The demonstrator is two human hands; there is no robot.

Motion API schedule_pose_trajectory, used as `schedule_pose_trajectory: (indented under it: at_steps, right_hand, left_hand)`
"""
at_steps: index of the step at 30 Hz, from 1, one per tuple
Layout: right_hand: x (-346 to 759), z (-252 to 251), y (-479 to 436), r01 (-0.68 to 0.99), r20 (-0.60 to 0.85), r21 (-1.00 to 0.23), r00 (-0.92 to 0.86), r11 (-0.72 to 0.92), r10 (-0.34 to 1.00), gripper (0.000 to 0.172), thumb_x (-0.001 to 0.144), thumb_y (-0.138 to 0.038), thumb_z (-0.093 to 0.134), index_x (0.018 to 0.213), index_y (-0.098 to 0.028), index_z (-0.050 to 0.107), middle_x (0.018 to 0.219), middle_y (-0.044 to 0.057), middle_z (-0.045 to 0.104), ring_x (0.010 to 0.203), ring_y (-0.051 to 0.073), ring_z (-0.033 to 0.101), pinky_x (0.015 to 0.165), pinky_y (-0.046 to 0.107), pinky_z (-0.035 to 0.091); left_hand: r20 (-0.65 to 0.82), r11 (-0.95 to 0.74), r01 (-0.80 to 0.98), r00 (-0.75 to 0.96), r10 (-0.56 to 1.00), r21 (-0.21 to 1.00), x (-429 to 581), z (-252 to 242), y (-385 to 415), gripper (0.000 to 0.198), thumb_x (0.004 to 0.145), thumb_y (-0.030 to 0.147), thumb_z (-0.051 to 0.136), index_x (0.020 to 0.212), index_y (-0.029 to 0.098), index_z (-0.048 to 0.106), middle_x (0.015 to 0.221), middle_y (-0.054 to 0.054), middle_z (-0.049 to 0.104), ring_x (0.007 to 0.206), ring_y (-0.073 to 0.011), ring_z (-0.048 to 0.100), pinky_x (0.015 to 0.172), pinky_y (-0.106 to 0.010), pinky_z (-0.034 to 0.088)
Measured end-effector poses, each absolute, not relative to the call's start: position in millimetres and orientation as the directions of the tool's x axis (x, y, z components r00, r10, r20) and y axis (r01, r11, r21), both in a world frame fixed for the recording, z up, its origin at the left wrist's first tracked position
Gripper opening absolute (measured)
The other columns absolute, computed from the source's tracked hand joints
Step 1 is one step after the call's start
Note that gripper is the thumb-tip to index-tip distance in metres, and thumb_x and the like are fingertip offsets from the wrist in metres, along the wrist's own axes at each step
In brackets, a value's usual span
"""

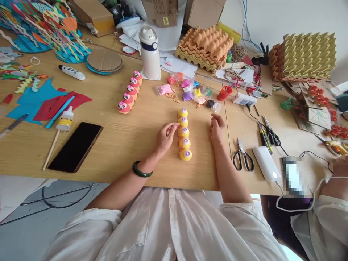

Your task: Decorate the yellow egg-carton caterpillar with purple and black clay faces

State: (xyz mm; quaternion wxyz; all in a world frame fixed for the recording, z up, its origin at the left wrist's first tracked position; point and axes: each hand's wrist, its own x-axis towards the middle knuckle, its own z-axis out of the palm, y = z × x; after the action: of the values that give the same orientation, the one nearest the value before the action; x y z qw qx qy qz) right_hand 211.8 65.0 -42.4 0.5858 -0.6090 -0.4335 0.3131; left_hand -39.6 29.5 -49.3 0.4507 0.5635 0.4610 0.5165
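Left hand (166, 137) and right hand (217, 128) curl half-closed either side of the yellow egg-carton cups (184, 133); whether their fingertips hold anything is hard to tell

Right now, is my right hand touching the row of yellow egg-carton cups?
Apart. The head view shows a plain gap of wooden tabletop between the right hand and the row of yellow egg-carton cups.

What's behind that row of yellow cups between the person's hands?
Behind the yellow egg-carton cups on the wooden table lie small clear bags of pink, purple and yellow material, then stacked egg trays. The tabletop directly under the cups is covered.
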Motion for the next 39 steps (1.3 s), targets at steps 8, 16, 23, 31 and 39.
schedule_pose_trajectory:
  at_steps: [8,16,23,31,39]
  right_hand:
    - [169.9,-32.0,69.3,-0.246,-0.023,-0.968,0.272,0.047,0.962,0.023,0.072,-0.031,0.078,0.093,-0.023,0.074,0.098,0.004,0.078,0.082,0.015,0.071,0.063,0.025,0.059]
    - [166.9,-32.6,54.2,-0.449,-0.092,-0.893,0.134,-0.023,0.987,0.035,0.072,-0.045,0.095,0.095,-0.024,0.078,0.091,0.002,0.083,0.07,0.015,0.072,0.064,0.029,0.067]
    - [162.3,-28.5,51.2,-0.475,-0.087,-0.879,0.065,-0.046,0.994,0.038,0.071,-0.049,0.098,0.092,-0.024,0.08,0.079,-0.001,0.08,0.062,0.013,0.069,0.061,0.027,0.065]
    - [156.8,-27.3,45.7,-0.427,-0.055,-0.903,0.001,-0.049,0.999,0.031,0.074,-0.046,0.097,0.089,-0.025,0.08,0.074,-0.004,0.074,0.061,0.011,0.065,0.061,0.026,0.063]
    - [155.5,-25.1,45.7,-0.44,-0.057,-0.896,-0.023,-0.062,0.998,0.032,0.073,-0.042,0.099,0.09,-0.023,0.079,0.078,-0.003,0.073,0.063,0.011,0.066,0.061,0.025,0.062]
  left_hand:
    - [0.411,-0.427,0.118,0.137,0.901,0.896,-24.6,-9.5,66.0,0.023,0.101,0.029,0.061,0.111,0.019,0.079,0.119,-0.009,0.078,0.111,-0.0196,0.074,0.097,-0.032,0.062]
    - [0.528,-0.627,0.317,0.348,0.775,0.711,-15.0,1.4,83.5,0.033,0.102,0.026,0.065,0.133,0.021,0.073,0.127,-0.009,0.077,0.12,-0.0233,0.071,0.109,-0.039,0.058]
    - [0.551,-0.642,0.307,0.335,0.764,0.703,-16.8,-15.5,76.6,0.031,0.1,0.028,0.075,0.13,0.021,0.076,0.125,-0.008,0.08,0.118,-0.0224,0.073,0.109,-0.037,0.059]
    - [0.675,-0.723,0.34,0.268,0.687,0.601,-18.4,-18.8,77.4,0.015,0.1,0.031,0.076,0.109,0.02,0.081,0.102,-0.005,0.082,0.1,-0.02,0.075,0.099,-0.035,0.06]
    - [0.707,-0.743,0.354,0.251,0.661,0.568,-17.1,-16.2,75.8,0.006,0.101,0.022,0.073,0.1,0.02,0.078,0.097,-0.003,0.082,0.095,-0.0186,0.076,0.102,-0.036,0.06]
